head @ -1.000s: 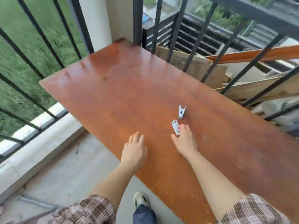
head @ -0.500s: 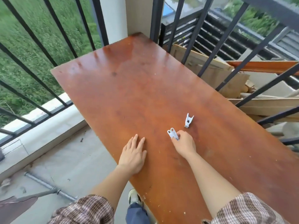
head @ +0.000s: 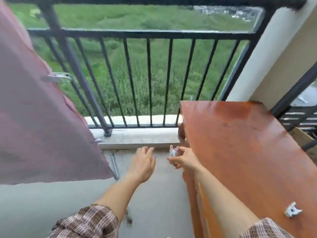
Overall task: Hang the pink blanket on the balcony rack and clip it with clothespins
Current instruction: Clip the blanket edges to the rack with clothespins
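The pink blanket (head: 39,121) hangs at the left and fills that side of the view; its top is out of frame. Two white clothespins sit on its right edge, one high (head: 57,77) and one low (head: 99,141). My right hand (head: 184,158) is off the table's left edge and pinches a white clothespin (head: 172,150) in its fingertips. My left hand (head: 143,163) floats beside it with fingers apart, holding nothing. Another white clothespin (head: 292,210) lies on the reddish-brown table (head: 248,152) at the lower right.
A black balcony railing (head: 149,78) with vertical bars runs across the front on a pale concrete curb (head: 137,137), grass beyond. A cream pillar (head: 274,57) rises at the right. A metal pipe (head: 114,166) lies on the grey floor under the blanket's corner.
My view swung left from the table to the railing and blanket. My right hand lifted one clothespin off the table and carried it left. My left hand left the tabletop too.
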`<state>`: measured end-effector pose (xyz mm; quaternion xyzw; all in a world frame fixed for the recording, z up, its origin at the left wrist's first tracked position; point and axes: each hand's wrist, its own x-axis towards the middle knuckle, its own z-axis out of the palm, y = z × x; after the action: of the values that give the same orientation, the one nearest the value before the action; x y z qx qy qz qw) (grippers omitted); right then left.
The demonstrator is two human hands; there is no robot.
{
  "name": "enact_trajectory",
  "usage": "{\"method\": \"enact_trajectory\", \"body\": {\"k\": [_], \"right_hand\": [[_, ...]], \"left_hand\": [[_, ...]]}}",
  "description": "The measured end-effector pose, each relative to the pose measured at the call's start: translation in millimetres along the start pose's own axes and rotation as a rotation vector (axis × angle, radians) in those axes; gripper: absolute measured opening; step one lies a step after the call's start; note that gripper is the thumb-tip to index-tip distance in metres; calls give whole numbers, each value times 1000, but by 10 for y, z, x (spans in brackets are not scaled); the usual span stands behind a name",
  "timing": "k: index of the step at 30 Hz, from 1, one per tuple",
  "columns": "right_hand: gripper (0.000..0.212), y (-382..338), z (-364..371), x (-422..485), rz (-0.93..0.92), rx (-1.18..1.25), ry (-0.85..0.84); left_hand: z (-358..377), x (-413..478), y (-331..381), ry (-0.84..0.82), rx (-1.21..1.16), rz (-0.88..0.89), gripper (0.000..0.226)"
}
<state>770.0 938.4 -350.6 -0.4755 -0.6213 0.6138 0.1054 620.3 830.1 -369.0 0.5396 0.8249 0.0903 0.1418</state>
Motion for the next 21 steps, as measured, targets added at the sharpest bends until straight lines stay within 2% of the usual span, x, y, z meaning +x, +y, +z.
{"method": "enact_trajectory", "body": {"k": [4,6,11,21], "right_hand": [[32,-752,1140,132,-78,-65,-323],[32,-1068,1768,160,-127,-106,-416],[28,-1835,3299,97,-263,-200,-519],[22,-3293,5943,57,-431,-81,-661]], "left_hand": [[-658,-396,-1093,128,20,-118,36],[-935,-647,-1692,189,14,-192,35],[-1608,-1275,-3146,302,18,-428,37],[-2763,-2192,-5462,486,18,-686,39]]}}
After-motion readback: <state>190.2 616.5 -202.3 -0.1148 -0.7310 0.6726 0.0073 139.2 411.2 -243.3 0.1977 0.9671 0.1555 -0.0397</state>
